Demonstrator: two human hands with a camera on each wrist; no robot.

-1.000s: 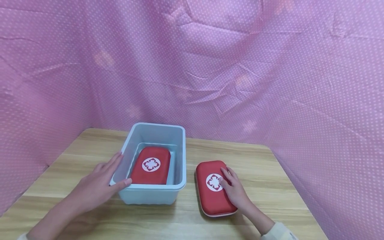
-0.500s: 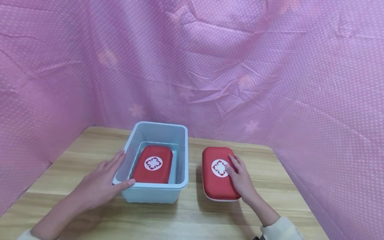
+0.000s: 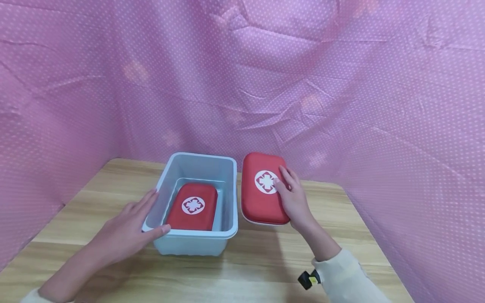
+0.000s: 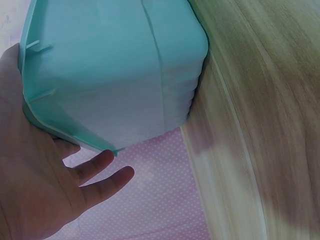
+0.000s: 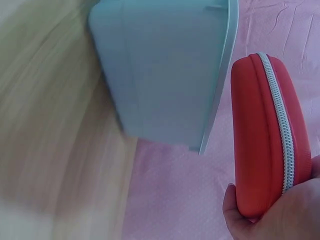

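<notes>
A pale blue plastic bin (image 3: 193, 244) stands on the left part of the table. Flat inside it lies a red first-aid case (image 3: 192, 208) with a white cross emblem. My left hand (image 3: 123, 235) rests on the bin's near left corner, thumb over the front rim and fingers along the left side. In the left wrist view those fingers (image 4: 97, 195) are nearly straight, by the rim. My right hand (image 3: 295, 202) grips a second red first-aid case (image 3: 261, 202) by its right side, raised above the table beside the bin. Its silver zipper (image 5: 281, 120) is closed in the right wrist view.
The wood-grain table (image 3: 322, 261) extends to both sides of the bin. Pink dotted cloth (image 3: 265, 84) hangs behind it and along the sides. A small black clip-like thing (image 3: 308, 279) shows at the right sleeve.
My right hand has lifted the second first-aid case off the table, moving it up and away, then left toward the bin. The left hand stays at the bin's corner.
</notes>
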